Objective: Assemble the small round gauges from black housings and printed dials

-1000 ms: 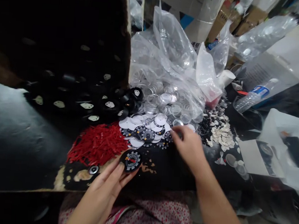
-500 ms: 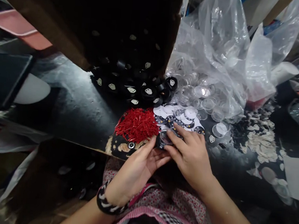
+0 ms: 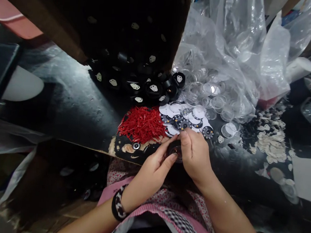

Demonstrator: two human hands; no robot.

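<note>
"What to see, far left?"

"Up high, a pink tub (image 3: 18, 19). Below, a black panel (image 3: 1, 71), with a white disc (image 3: 26, 85) just by its side."

"And next?"

"A big brown box (image 3: 59, 24), dark inside. Round black cups (image 3: 153, 89) in it and by its mouth, lots with a pale tab on top."

"What below the cups?"

"A heap of red bits (image 3: 141, 125) on the black table (image 3: 91, 121). Near the bottom of the heap, a small ring (image 3: 136, 146)."

"And then?"

"The left hand (image 3: 148, 171), with a black and white band (image 3: 119, 203) at the wrist. Clamped on the dial (image 3: 179, 153), thumb on top."

"Where to find the dial?"

"Between both hands, at the front edge of the table, just below the cards (image 3: 197, 113). Black and round, but partly under fingers. Too dark to tell much of its face."

"And the right hand (image 3: 198, 155)?"

"Clamped on the same dial, at the top right of it. Some fingers out of sight."

"What more, to the right?"

"Lots of clear lids (image 3: 217, 102) behind the cards, partly under a clear bag (image 3: 226, 47). Then a heap of pale tabs (image 3: 270, 146). Up above, a white roll (image 3: 301, 68). Last, a flat white sheet (image 3: 307, 176)."
</note>
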